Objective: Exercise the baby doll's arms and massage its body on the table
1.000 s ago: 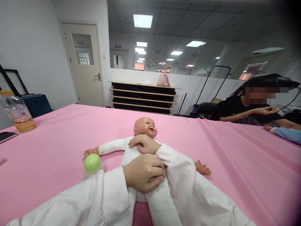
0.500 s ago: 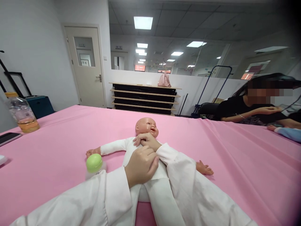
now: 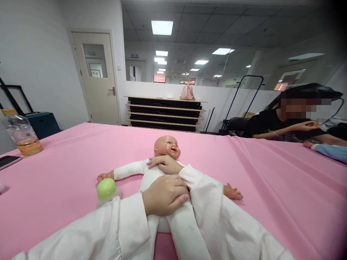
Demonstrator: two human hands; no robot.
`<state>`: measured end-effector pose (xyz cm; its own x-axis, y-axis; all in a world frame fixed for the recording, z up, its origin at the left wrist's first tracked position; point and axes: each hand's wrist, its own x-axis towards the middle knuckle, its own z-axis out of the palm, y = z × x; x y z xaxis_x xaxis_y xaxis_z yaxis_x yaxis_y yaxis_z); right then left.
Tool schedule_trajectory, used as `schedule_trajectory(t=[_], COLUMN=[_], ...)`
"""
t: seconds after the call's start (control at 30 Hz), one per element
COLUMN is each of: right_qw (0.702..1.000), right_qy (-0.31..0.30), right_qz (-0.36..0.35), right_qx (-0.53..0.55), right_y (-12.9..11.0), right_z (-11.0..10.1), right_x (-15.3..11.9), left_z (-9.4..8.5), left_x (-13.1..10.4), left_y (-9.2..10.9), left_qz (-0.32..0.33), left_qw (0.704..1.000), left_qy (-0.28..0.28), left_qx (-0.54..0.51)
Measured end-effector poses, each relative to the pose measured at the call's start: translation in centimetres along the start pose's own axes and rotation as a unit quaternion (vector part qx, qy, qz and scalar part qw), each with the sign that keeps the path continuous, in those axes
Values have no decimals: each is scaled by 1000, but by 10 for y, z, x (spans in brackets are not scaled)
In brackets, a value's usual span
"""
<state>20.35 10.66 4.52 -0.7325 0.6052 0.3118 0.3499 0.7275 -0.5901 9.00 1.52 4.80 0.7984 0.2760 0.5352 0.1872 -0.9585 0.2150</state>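
A baby doll (image 3: 154, 175) in a white bodysuit lies face up on the pink cloth, arms spread and head away from me. My left hand (image 3: 165, 195) rests palm down across its belly, fingers fairly flat and pointing right. Higher up, my right hand (image 3: 166, 165) lies on the chest just below the chin, with its fingers stretched to the left. Both hands are open, and nothing shows in them. They cover much of the suit's front. Beside the doll's hand on the left stands a pale bottle with a lime-green cap (image 3: 106, 189), partly behind my left sleeve.
Pink cloth (image 3: 271, 187) covers the table. At its left edge are a drink bottle (image 3: 25, 139) and a phone (image 3: 9, 161). Across on the right sits a person (image 3: 265, 122) near a blue-sleeved doll arm (image 3: 332, 151). Stacked folded tables (image 3: 165, 115) stand behind.
My left hand has uncurled from a closed grip to lie flat on the belly. The right hand's fingers have straightened on the chest. The view has shifted slightly.
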Motion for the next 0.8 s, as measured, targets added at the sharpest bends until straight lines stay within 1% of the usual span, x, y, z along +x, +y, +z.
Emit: schedule_trajectory(t=[0.07,0.13,0.23,0.3,0.37,0.43,0.53,0.6,0.63,0.7,0.77,0.8], right_qw=[1000,1000,998,994,990,988,989,993,995,998,1000,1000], right_qy=[5,15,45,63,68,68,66,55,45,23,15,17], right_qz=[6,10,18,33,45,43,27,12,4,-5,0,7], right_qx=[-20,-11,46,86,113,129,127,106,90,52,22,16], right_y=[2,3,3,1,-1,-3,-5,-4,-3,0,3,4], right_z=[0,1,1,0,-1,-2,-2,-1,-1,1,2,3], right_x=[1,1,0,-1,-3,-4,-4,-3,-3,-1,0,1], left_z=[2,4,6,6,6,5,4,3,3,3,4,5], left_x=[1,0,-1,-3,-5,-6,-6,-5,-4,-3,-2,-2], left_y=[1,1,1,0,0,-1,-1,-1,-1,-1,0,0], left_qz=[-31,-58,-90,-93,-71,-32,27,37,27,-15,-67,-89], left_qw=[999,997,989,981,977,981,990,994,996,997,995,993], left_qy=[11,37,107,152,175,171,126,94,80,59,51,56], left_qx=[8,21,56,82,95,91,61,44,40,41,50,57])
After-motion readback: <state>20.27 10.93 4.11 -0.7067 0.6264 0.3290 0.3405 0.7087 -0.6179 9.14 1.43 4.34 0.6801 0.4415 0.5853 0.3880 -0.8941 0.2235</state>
